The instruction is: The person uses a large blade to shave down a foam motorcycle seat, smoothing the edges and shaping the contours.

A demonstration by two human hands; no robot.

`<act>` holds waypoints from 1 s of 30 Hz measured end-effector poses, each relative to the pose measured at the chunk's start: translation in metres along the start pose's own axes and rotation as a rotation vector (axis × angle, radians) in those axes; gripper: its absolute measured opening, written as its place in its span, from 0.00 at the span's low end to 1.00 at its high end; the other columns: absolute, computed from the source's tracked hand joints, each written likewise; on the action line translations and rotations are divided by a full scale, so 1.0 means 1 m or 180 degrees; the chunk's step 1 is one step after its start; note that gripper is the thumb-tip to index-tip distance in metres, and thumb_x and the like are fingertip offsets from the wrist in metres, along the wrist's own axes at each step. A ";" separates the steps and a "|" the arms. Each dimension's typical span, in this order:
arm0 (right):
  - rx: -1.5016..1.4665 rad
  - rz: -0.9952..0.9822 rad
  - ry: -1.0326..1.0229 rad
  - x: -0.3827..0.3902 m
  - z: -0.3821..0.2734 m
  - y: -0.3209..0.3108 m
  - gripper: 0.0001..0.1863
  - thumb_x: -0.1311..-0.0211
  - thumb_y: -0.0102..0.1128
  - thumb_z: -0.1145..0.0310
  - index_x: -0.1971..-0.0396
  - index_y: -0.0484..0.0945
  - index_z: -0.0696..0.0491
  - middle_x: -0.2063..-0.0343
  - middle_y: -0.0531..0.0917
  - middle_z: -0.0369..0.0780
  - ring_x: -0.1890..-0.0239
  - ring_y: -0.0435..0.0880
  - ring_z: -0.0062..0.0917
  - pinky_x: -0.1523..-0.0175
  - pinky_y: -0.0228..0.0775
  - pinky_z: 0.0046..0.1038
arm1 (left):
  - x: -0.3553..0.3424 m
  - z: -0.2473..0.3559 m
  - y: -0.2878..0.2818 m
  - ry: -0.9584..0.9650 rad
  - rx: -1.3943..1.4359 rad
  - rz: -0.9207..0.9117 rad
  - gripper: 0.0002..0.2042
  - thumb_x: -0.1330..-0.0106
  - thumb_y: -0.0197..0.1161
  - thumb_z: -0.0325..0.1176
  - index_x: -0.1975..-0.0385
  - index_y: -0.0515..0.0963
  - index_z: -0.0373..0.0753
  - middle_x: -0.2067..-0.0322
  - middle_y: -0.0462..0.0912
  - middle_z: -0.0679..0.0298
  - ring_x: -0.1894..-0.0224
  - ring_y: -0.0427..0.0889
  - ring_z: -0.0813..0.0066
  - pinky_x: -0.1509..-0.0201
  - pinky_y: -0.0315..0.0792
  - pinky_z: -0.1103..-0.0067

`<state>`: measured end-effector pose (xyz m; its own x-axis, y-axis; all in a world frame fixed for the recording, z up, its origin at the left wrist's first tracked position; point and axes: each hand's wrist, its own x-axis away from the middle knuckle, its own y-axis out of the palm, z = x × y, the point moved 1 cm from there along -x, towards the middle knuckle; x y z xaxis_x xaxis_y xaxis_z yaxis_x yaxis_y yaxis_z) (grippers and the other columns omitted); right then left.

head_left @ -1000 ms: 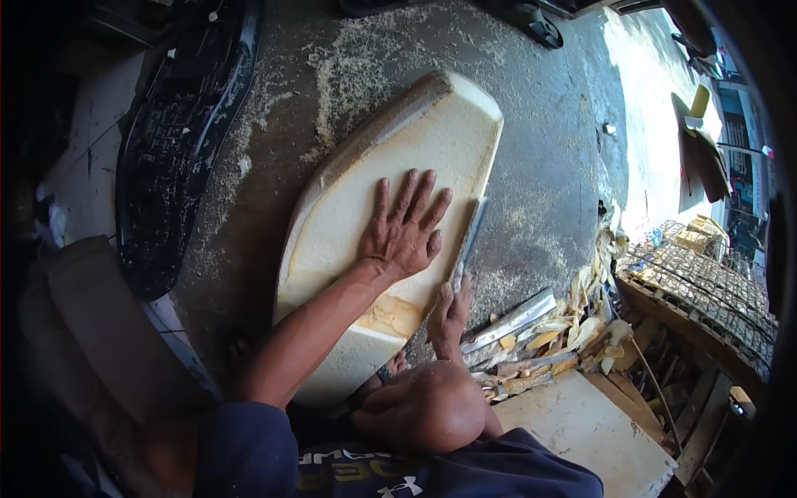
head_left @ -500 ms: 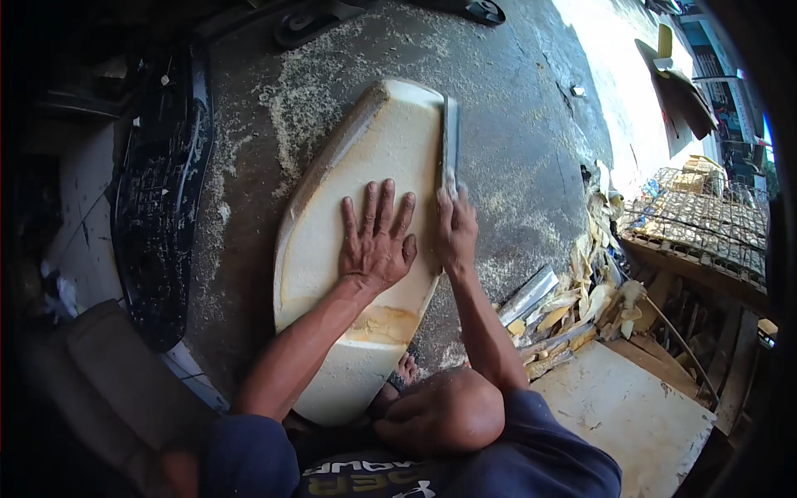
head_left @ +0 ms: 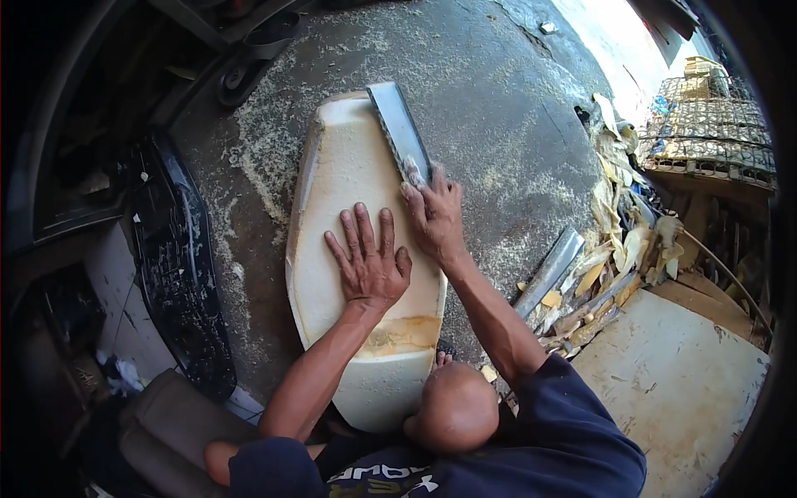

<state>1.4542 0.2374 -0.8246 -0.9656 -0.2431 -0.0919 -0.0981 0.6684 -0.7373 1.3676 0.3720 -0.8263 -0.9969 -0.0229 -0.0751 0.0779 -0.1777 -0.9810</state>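
A long cream foam seat pad lies lengthwise in front of me, with a brownish stained band across its near part. My left hand rests flat on its middle, fingers spread, holding nothing. My right hand is closed around the near end of a long grey metal blade with a folded, channel-like shape and a jagged edge. This metal blade lies tilted along the pad's upper right edge, its far end near the pad's far right corner. My fingers hide its near end.
Pale foam crumbs litter the dark floor. A black seat base lies at the left. To the right are foam scraps, a metal strip, a wire rack and a pale board.
My right hand has turned the metal blade from upright along the pad's side to leaning left over its edge. The view has shifted; my left hand still lies flat on the pad.
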 end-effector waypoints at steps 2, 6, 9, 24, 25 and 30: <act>0.0208 -0.0080 0.0054 0.095 0.015 -0.006 0.19 0.31 0.63 0.62 0.45 0.85 0.53 0.33 0.72 0.55 0.43 0.73 0.43 0.40 0.64 0.40 | -0.008 -0.007 0.000 0.0006 0.0019 0.0107 0.39 0.30 0.52 0.46 0.20 0.51 0.41 0.22 0.44 0.37 0.20 0.41 0.30 0.24 0.34 0.33; -0.0012 0.0122 0.0001 0.048 0.003 -0.008 0.19 0.25 0.54 0.59 0.45 0.85 0.52 0.37 0.75 0.54 0.45 0.72 0.43 0.40 0.64 0.39 | -0.014 0.002 0.001 0.0030 -0.0016 0.0062 0.37 0.28 0.49 0.46 0.20 0.51 0.39 0.22 0.44 0.36 0.20 0.41 0.30 0.24 0.33 0.33; 0.0054 0.0419 -0.0219 -0.116 -0.009 -0.001 0.14 0.27 0.57 0.58 0.57 0.86 0.50 0.52 0.76 0.54 0.58 0.70 0.45 0.49 0.64 0.43 | -0.027 0.014 0.011 0.0081 0.0050 -0.0054 0.36 0.26 0.47 0.46 0.21 0.52 0.37 0.22 0.44 0.36 0.21 0.41 0.29 0.24 0.32 0.33; -0.0054 0.0031 0.0102 0.051 -0.003 -0.006 0.20 0.30 0.63 0.58 0.42 0.85 0.46 0.39 0.72 0.60 0.52 0.72 0.49 0.41 0.65 0.42 | -0.012 -0.009 -0.002 0.0138 -0.0321 -0.0009 0.35 0.24 0.43 0.47 0.21 0.52 0.35 0.23 0.45 0.33 0.21 0.43 0.27 0.24 0.33 0.34; 0.0027 -0.0214 0.0340 0.115 0.006 -0.020 0.21 0.30 0.62 0.58 0.40 0.83 0.47 0.38 0.72 0.60 0.50 0.72 0.50 0.38 0.64 0.42 | -0.013 -0.006 -0.006 0.0154 -0.0294 0.0050 0.35 0.25 0.44 0.46 0.21 0.52 0.34 0.23 0.45 0.33 0.21 0.42 0.27 0.24 0.33 0.34; -0.0238 0.0106 0.0317 -0.032 -0.003 -0.008 0.17 0.28 0.60 0.56 0.51 0.86 0.51 0.48 0.76 0.57 0.57 0.70 0.48 0.45 0.65 0.45 | -0.017 0.007 0.000 0.0241 -0.0218 0.0093 0.35 0.26 0.46 0.45 0.22 0.53 0.33 0.23 0.45 0.32 0.21 0.42 0.27 0.25 0.34 0.34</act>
<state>1.4855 0.2418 -0.8135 -0.9874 -0.1513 -0.0457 -0.0797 0.7264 -0.6826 1.3844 0.3651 -0.8240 -0.9923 0.0478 -0.1145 0.1087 -0.1105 -0.9879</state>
